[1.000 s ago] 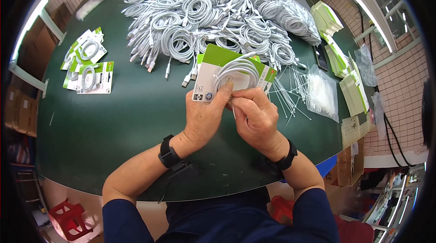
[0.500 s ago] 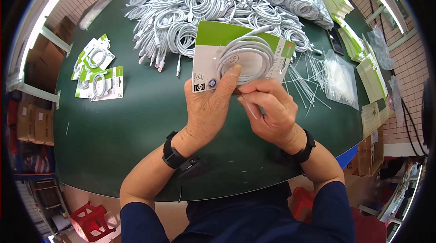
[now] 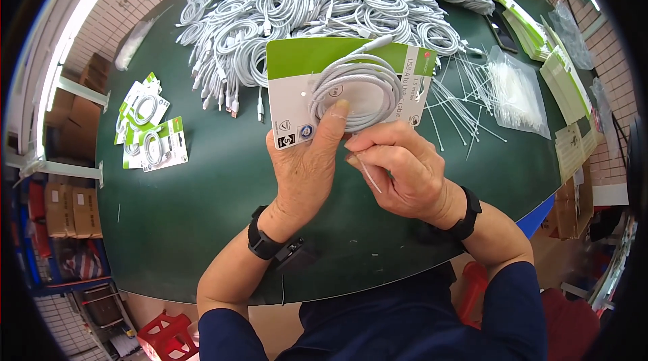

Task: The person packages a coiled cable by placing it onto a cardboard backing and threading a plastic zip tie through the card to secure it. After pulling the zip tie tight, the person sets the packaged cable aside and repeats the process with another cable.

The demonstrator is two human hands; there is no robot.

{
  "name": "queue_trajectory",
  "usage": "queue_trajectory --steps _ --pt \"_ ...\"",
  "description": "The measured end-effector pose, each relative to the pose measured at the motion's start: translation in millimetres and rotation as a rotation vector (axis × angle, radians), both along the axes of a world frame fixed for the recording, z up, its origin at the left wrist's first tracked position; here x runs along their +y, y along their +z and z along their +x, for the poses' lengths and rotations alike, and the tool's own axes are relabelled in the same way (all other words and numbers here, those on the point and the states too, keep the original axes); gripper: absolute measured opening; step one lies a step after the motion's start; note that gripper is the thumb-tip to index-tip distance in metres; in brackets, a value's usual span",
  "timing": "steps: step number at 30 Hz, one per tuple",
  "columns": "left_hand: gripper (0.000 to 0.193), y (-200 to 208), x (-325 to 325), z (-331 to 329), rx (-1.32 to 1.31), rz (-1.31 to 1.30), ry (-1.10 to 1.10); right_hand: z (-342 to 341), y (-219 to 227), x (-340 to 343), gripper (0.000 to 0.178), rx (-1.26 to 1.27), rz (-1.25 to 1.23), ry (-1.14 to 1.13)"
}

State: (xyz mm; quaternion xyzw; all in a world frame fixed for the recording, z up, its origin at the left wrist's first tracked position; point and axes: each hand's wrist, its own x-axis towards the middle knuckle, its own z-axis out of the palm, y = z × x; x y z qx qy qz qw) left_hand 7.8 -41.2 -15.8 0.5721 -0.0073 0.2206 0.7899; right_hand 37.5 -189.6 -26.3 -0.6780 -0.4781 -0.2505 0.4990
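Observation:
My left hand (image 3: 304,169) is closed on a green-and-white backing card (image 3: 288,94), its thumb pressing on a coiled light-grey cable (image 3: 386,88) that lies against the card's front. Close beside it, below the card's lower edge, my right hand (image 3: 412,172) pinches a thin white cable tie (image 3: 368,175), whose tail hangs down from the fingertips. Where the tie passes by the card and coil is hidden by the fingers. Both hands are above the dark green table (image 3: 223,226), and the card is tilted up toward me.
Behind the card spreads a large pile of coiled cables (image 3: 277,7). Loose cable ties (image 3: 459,108) and a bag of ties (image 3: 516,98) lie to the right, with stacked cards (image 3: 563,81) and a dark phone (image 3: 501,32) beyond. Several carded cables (image 3: 154,148) rest at the left.
The view has shifted and turned slightly. My left hand still holds the card and coil, and my right hand still pinches the tie; their grip looks nearly the same.

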Motion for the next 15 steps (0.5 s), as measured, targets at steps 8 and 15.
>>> queue_trajectory --steps 8,15 --pt "0.028 1.4 0.7 -2.2 0.046 0.004 -0.01 -1.7 -0.7 -1.8 0.03 -0.009 0.031 0.074" --pt "0.033 -0.8 1.4 0.1 0.024 0.018 -0.013 0.9 -5.0 -2.0 0.031 -0.008 0.045 0.122"
